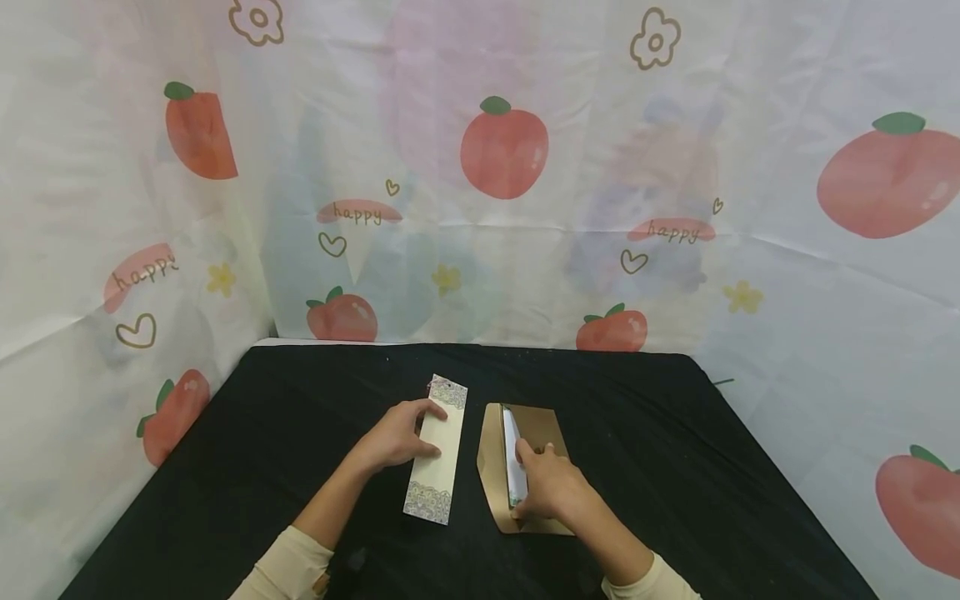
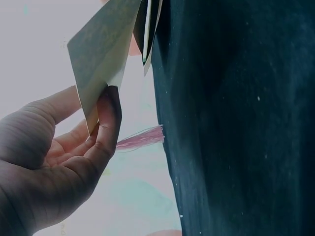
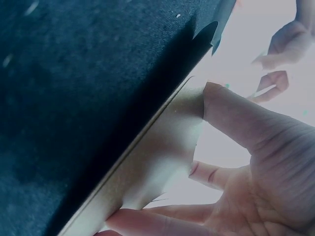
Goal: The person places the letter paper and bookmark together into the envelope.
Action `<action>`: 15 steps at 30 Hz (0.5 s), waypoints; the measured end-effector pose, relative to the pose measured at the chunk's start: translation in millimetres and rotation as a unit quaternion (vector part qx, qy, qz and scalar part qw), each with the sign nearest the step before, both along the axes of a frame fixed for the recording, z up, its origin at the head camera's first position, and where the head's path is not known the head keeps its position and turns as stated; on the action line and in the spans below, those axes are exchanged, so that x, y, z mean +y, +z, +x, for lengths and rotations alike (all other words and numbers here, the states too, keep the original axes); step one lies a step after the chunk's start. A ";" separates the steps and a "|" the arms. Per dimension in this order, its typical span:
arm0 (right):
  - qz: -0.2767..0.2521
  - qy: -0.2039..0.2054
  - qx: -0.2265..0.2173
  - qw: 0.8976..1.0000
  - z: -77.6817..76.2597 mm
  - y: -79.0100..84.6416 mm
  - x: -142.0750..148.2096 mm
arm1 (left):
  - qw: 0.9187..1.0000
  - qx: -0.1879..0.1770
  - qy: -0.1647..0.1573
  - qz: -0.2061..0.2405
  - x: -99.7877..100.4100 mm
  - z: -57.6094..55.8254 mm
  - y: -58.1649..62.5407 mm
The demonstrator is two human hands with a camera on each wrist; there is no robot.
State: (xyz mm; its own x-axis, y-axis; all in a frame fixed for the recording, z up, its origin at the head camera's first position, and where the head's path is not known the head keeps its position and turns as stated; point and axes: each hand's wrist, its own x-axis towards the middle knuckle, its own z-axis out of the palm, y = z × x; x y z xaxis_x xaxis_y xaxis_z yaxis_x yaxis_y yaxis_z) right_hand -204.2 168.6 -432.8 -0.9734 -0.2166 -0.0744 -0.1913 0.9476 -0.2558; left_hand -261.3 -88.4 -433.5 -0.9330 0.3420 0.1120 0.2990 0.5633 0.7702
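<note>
My left hand [image 1: 397, 435] grips a long cream bookmark [image 1: 438, 454] by its edges, thumb on one side and fingers on the other. Lace patterns band both ends of it. In the left wrist view a pink tassel [image 2: 141, 138] sticks out beyond the fingers. To the right lies a brown kraft envelope [image 1: 491, 492] with its pointed flap to the left. A white stack of cards or paper [image 1: 513, 454] shows at its opening. My right hand [image 1: 553, 483] holds the envelope, thumb at the near edge and fingers bent over the opening; the right wrist view shows fingertips at its edges.
A black cloth [image 1: 337, 375] covers the table. Behind and at both sides hangs a pale curtain [image 1: 510, 267] printed with red fruit, hearts and the word "happy". The bookmark and the envelope lie side by side with a narrow strip of cloth between them.
</note>
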 end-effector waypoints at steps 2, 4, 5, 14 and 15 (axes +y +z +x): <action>0.001 0.000 0.002 1.000 -0.3 0.1 0.1 | 1.000 -0.001 -0.002 0.002 2.3 0.6 0.6; 0.002 0.000 0.004 1.000 -1.0 -0.7 0.4 | 1.000 -0.002 -0.005 0.002 4.7 1.6 1.7; 0.002 0.000 0.005 1.000 -1.3 -1.1 0.6 | 1.000 -0.001 -0.007 0.001 5.9 1.8 1.7; 0.001 0.001 0.005 1.000 -0.9 -0.3 0.8 | 1.000 0.008 -0.016 0.002 14.1 1.3 -4.8; 0.000 0.002 0.005 1.000 -0.9 -0.3 0.9 | 1.000 0.009 -0.018 0.004 15.0 1.4 -5.4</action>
